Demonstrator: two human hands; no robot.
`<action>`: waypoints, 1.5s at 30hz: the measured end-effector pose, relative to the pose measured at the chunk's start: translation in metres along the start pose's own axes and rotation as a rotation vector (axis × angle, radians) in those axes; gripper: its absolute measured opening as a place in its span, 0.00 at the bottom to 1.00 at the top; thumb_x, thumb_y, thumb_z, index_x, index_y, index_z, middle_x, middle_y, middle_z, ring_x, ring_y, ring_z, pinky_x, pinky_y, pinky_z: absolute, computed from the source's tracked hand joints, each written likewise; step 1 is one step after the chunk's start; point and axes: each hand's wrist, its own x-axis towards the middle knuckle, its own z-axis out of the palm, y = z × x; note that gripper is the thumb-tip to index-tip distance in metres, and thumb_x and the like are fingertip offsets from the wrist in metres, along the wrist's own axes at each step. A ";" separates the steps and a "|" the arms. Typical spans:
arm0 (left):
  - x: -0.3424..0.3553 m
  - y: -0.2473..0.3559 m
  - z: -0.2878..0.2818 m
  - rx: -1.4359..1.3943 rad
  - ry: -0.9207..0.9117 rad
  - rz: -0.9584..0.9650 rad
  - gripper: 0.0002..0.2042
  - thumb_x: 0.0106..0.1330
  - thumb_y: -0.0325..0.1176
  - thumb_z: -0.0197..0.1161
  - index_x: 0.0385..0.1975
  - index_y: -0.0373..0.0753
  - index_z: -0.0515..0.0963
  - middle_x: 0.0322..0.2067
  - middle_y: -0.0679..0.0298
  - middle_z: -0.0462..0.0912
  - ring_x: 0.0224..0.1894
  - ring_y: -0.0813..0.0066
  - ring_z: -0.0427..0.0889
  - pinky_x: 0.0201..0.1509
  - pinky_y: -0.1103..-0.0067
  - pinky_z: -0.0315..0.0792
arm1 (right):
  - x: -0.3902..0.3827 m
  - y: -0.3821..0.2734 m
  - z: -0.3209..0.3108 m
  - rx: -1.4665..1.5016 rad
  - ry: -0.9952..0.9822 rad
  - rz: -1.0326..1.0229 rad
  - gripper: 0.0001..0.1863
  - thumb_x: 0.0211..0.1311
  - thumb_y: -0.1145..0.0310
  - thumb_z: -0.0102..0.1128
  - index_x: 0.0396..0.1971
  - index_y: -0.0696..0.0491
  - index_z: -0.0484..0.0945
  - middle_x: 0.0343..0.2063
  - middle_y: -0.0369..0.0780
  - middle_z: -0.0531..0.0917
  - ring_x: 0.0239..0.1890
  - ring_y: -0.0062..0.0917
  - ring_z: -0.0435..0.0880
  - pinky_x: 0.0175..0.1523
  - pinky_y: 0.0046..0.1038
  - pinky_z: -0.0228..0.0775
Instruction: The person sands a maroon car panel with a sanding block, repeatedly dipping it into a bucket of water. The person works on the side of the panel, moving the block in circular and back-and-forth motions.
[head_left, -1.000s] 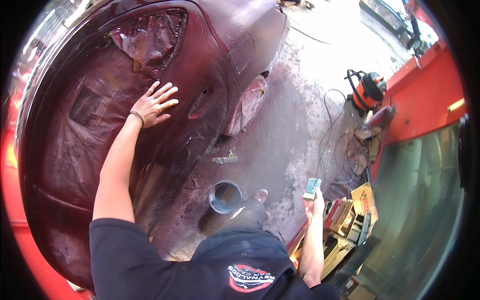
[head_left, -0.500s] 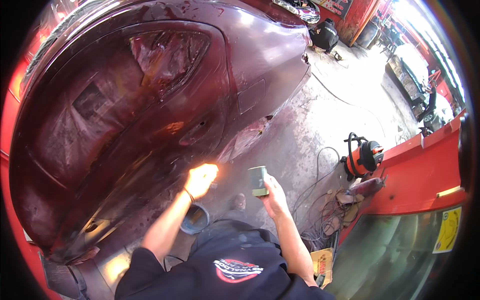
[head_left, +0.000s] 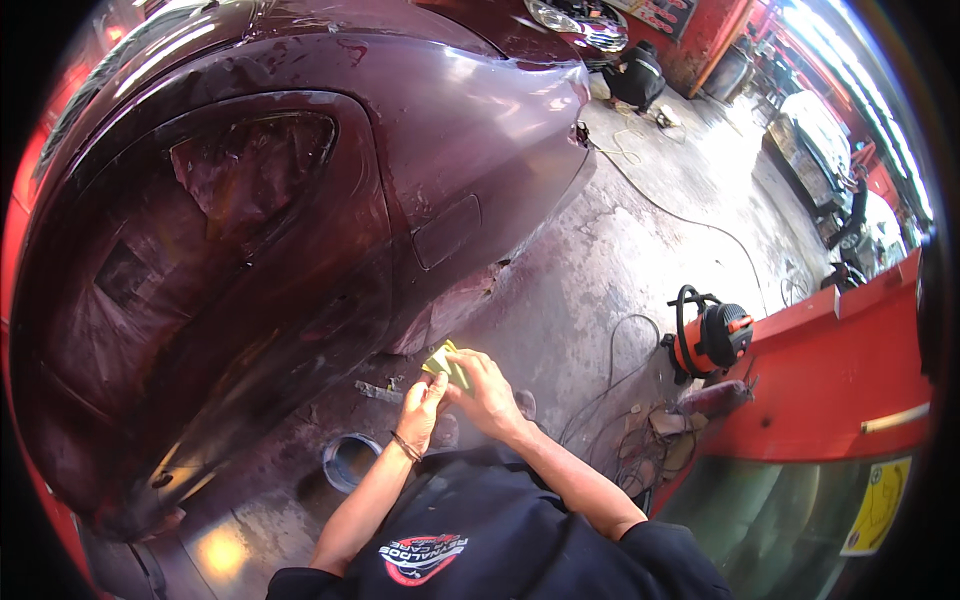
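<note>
left hand [head_left: 421,405]: thumb and fingertips pinch the near left edge of the yellow-green piece [head_left: 437,360]; dark band at the wrist.
right hand [head_left: 487,395]: gripping the same piece from the right, fingers bent over its side; what the hidden fingertips do, we cannot tell.
yellow-green piece: small, with bent or folded faces, held between both hands, clear of the floor [head_left: 570,290] and near the low edge of the maroon car [head_left: 450,130].
step in hand: we judge it to be working the piece into shape with the fingers; folding or turning, we cannot say.
good form: let the left hand anchor one edge while the right lines up the other; press any crease flat with the thumb, leaving no corner loose.
pressure: we would guess the piece is light and pliable, so a firm, even pinch should do.
footing: bucket [head_left: 329,470] sits near, left of the forearms; we should mind it when stepping.
far right: orange-and-black vacuum [head_left: 710,340], well apart from our work.
</note>
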 end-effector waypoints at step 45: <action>0.082 0.053 0.180 -0.454 0.478 0.554 0.21 0.90 0.35 0.54 0.76 0.33 0.74 0.66 0.60 0.84 0.65 0.72 0.85 0.70 0.71 0.81 | 0.119 0.028 -0.158 0.483 -0.341 0.037 0.41 0.66 0.70 0.81 0.76 0.53 0.68 0.63 0.46 0.79 0.61 0.31 0.85 0.66 0.37 0.82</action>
